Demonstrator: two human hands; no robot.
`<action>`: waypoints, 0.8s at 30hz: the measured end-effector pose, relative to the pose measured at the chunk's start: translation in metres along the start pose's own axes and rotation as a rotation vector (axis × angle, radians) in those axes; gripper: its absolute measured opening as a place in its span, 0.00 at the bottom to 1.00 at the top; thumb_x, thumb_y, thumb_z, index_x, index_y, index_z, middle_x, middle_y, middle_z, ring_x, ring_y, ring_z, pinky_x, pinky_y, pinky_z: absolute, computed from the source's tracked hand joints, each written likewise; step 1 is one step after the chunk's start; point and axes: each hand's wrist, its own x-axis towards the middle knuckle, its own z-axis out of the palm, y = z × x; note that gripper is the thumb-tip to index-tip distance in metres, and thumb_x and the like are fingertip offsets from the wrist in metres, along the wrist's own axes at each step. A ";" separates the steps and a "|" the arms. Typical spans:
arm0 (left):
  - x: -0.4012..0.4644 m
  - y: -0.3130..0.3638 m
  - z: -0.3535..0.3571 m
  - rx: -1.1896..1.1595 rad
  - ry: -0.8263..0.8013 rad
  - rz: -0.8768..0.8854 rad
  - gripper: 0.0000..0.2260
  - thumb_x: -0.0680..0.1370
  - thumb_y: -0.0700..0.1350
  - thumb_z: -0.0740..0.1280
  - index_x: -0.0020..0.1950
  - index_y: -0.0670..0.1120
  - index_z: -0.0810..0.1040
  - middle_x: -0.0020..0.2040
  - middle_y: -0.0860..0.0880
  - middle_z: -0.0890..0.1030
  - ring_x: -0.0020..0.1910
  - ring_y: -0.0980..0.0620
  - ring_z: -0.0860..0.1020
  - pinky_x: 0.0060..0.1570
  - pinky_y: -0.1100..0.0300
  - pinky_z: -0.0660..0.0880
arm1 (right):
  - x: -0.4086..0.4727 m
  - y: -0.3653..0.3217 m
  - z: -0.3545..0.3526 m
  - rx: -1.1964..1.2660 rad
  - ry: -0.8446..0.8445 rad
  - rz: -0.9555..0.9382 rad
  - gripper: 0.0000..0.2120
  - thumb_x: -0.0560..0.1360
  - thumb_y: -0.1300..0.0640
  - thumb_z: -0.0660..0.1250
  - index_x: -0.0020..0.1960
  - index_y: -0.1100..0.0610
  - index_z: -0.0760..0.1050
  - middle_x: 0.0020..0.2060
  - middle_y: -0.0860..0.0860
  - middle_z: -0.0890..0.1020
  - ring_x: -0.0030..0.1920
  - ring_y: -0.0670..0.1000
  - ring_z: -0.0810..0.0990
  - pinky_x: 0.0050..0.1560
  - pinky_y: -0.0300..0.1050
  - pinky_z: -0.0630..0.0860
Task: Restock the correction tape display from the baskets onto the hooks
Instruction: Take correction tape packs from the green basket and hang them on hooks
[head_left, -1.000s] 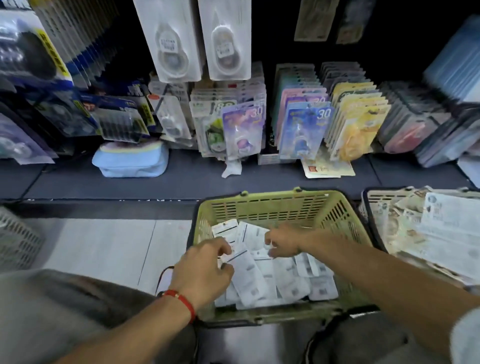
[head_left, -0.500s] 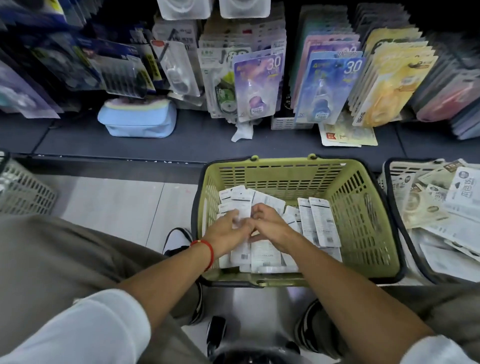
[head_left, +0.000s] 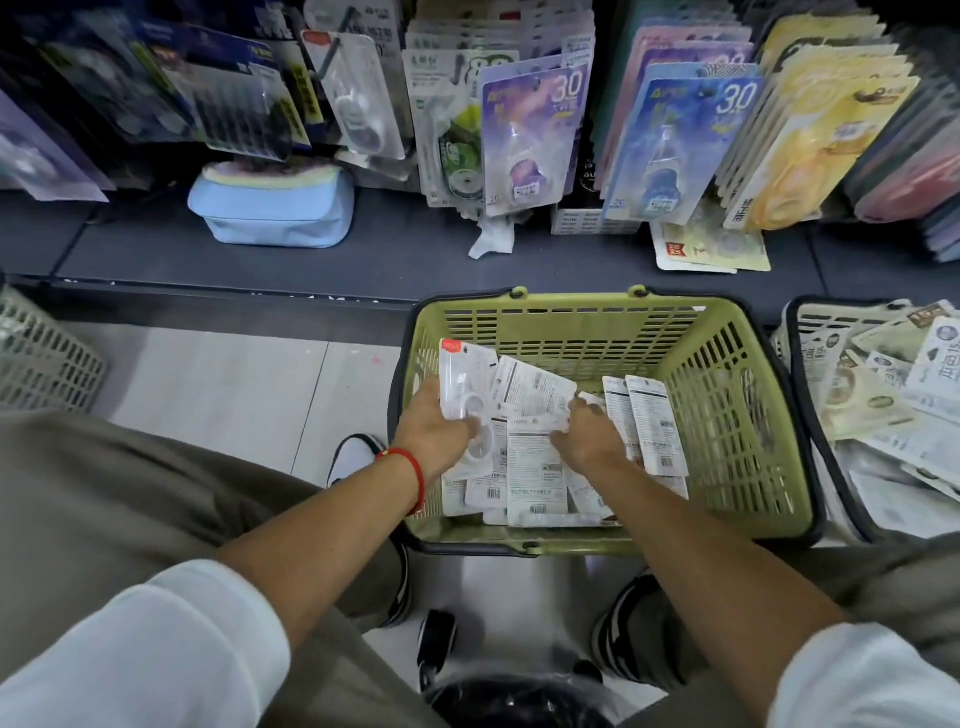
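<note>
The white carded correction tape packs (head_left: 537, 457) lie in a loose heap on the bottom of the olive-green slotted plastic basket (head_left: 727, 415), which stands on the pale tiled floor (head_left: 218, 374) just in front of the dark grey bottom shelf (head_left: 395, 260). Most packs lie back side up, barcodes showing. The left hand (head_left: 436, 434), with a red cord bracelet (head_left: 410, 475) at the wrist, has its grip closed on one clear-fronted white pack (head_left: 465, 384) — the pack stands tilted up out of the heap, its red-tagged top toward the shelf. The right hand (head_left: 589, 439) rests among the packs beside it, fingers curled down onto a card; whether its grip actually pinches that card I cannot tell.

Above the shelf hang rows of carded goods: a purple pack marked 30 (head_left: 530, 135), a blue pack marked 30 (head_left: 680, 145), and a stack of yellow packs (head_left: 810, 145) to their right. A light blue fabric pouch (head_left: 272, 208) sits on the shelf to the left, and a crumpled white paper scrap (head_left: 491, 239) lies below the purple pack. At right, touching the green basket, stands a black-rimmed basket (head_left: 795, 364) heaped with pale cards; a whitish mesh basket (head_left: 41, 353) shows at the left edge.
</note>
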 end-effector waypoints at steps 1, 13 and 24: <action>0.000 -0.001 0.000 -0.026 -0.017 -0.028 0.22 0.79 0.34 0.71 0.70 0.50 0.75 0.61 0.48 0.83 0.60 0.47 0.80 0.62 0.50 0.77 | -0.003 0.006 0.006 -0.072 -0.025 0.004 0.25 0.83 0.55 0.67 0.77 0.60 0.66 0.69 0.60 0.76 0.70 0.62 0.75 0.67 0.56 0.75; 0.003 -0.002 0.003 -0.123 -0.067 -0.049 0.23 0.82 0.37 0.67 0.74 0.55 0.73 0.64 0.49 0.81 0.63 0.45 0.78 0.67 0.44 0.76 | -0.019 -0.010 -0.022 0.572 -0.011 -0.088 0.09 0.79 0.63 0.71 0.59 0.60 0.80 0.55 0.56 0.83 0.56 0.59 0.84 0.58 0.60 0.83; -0.012 0.015 0.007 -0.269 -0.204 0.145 0.23 0.80 0.55 0.73 0.70 0.71 0.68 0.66 0.58 0.81 0.62 0.55 0.81 0.56 0.44 0.82 | -0.056 -0.078 -0.069 1.198 -0.160 -0.296 0.10 0.80 0.58 0.74 0.58 0.61 0.78 0.52 0.61 0.83 0.49 0.54 0.84 0.48 0.48 0.85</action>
